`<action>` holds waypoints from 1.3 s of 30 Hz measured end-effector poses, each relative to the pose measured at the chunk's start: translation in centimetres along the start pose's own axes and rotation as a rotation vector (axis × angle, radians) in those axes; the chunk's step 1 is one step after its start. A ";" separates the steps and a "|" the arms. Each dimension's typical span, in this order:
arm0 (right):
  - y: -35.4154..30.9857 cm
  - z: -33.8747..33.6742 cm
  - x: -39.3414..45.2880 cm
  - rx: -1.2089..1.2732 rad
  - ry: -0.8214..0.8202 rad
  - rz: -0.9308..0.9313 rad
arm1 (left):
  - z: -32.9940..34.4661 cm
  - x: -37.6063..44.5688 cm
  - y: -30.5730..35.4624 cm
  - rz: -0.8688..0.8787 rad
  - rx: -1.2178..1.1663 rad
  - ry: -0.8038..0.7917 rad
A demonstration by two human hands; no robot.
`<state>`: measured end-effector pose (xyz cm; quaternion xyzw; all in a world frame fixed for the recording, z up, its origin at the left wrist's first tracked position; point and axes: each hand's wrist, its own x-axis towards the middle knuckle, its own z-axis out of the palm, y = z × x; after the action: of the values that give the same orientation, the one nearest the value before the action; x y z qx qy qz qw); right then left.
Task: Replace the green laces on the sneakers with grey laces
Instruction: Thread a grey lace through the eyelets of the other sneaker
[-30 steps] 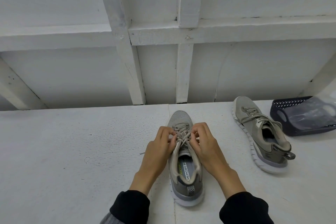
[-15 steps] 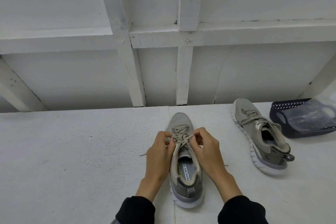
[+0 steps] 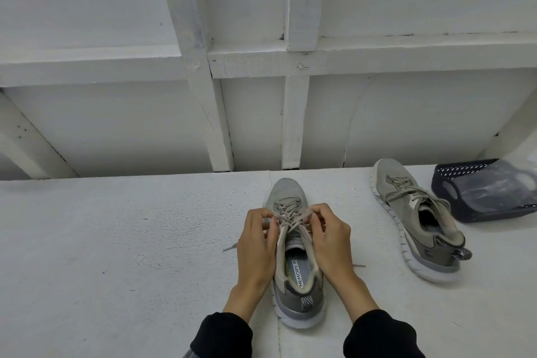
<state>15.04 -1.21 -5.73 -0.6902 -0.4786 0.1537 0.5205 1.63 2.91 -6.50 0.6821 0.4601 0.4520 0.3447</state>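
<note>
- Right now, from the head view, I have the near sneaker between my two hands, toe pointing away from me, on the white worktop.
- My left hand has its fingers curled in, pinching the lace just left of the top eyelets; my right hand pinches the same lace just right of them.
- One lace tip trails out left of my left fingers, another right of my right wrist.
- The lace looks greyish-beige to me; I cannot tell whether it is the old one or the new.
- The second sneaker lies well to the right of my right fingers, laced, with a dark basket just beyond it.
- My worry: if I pull unevenly, one tip could slip back through an eyelet, or the crossings could tighten lopsided. The shoe could also skid, since nothing pins it but my hands.
</note>
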 end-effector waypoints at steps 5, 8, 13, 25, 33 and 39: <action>-0.2 -0.6 0.6 0.117 -0.026 0.094 | -0.7 1.2 -0.4 -0.099 -0.102 -0.079; 0.0 -1.9 1.1 0.212 -0.177 0.147 | -1.9 1.7 -0.7 -0.094 -0.149 -0.238; 0.2 -2.8 1.1 0.250 -0.308 0.135 | -2.5 1.7 -0.9 0.023 -0.150 -0.301; -0.2 -1.9 0.6 -0.140 -0.309 -0.197 | -2.4 1.2 0.1 0.071 0.115 -0.344; -0.7 -1.8 -1.2 -0.081 -0.071 -0.225 | -1.9 -0.9 0.1 0.057 0.178 -0.055; -0.5 -2.3 -0.6 0.088 -0.191 0.023 | -1.8 -0.1 -0.8 -0.025 -0.075 -0.188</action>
<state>16.16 -3.04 -4.53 -0.6543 -0.5108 0.2456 0.5006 -0.37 3.15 -6.64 0.7023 0.4169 0.3986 0.4172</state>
